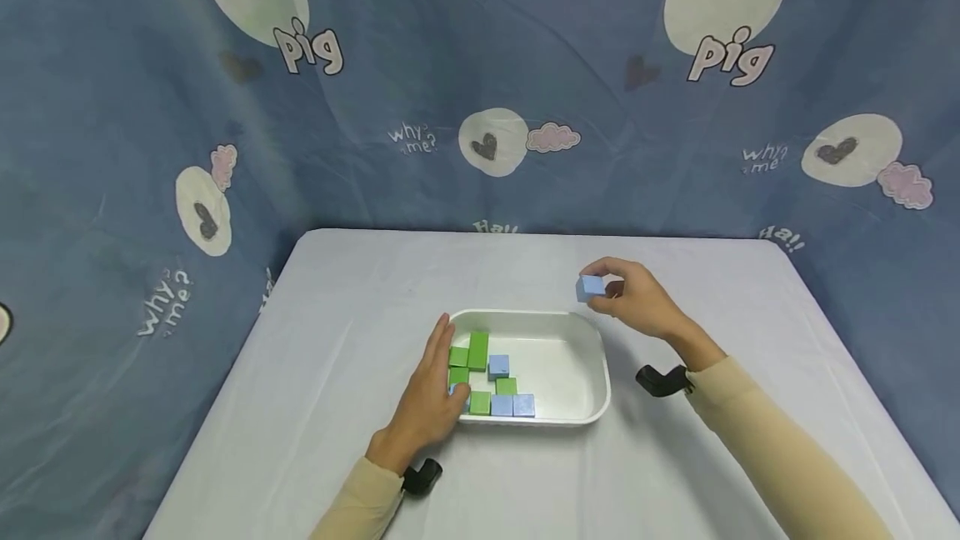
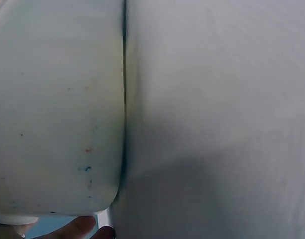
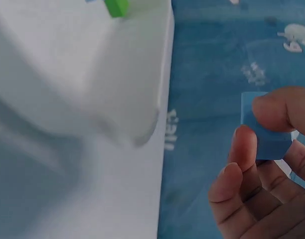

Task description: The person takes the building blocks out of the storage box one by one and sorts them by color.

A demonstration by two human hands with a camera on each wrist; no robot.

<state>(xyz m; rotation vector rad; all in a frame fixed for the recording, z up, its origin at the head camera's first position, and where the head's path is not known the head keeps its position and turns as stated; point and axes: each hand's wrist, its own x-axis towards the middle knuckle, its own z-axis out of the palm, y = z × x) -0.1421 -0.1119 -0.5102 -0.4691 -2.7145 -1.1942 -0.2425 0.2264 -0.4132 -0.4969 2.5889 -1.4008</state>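
Note:
My right hand (image 1: 637, 298) pinches a blue cube (image 1: 590, 287) between thumb and fingers, raised beside the far right corner of a white tray (image 1: 570, 365). The same blue cube (image 3: 269, 142) shows close up in the right wrist view. At the tray's left end my left hand (image 1: 427, 394) holds the rim, its fingers along the outside and its thumb over the inner corner. Green blocks, one of them a longer green block (image 1: 477, 351), and blue cubes lie in the tray's left half. A blue piece near the left thumb is partly hidden.
The tray stands on a white-covered table (image 1: 525, 482). A blue printed curtain (image 1: 420, 190) hangs behind the table and along its sides. Black wrist cameras stick out below the left wrist (image 1: 422, 477) and beside the right wrist (image 1: 662, 381).

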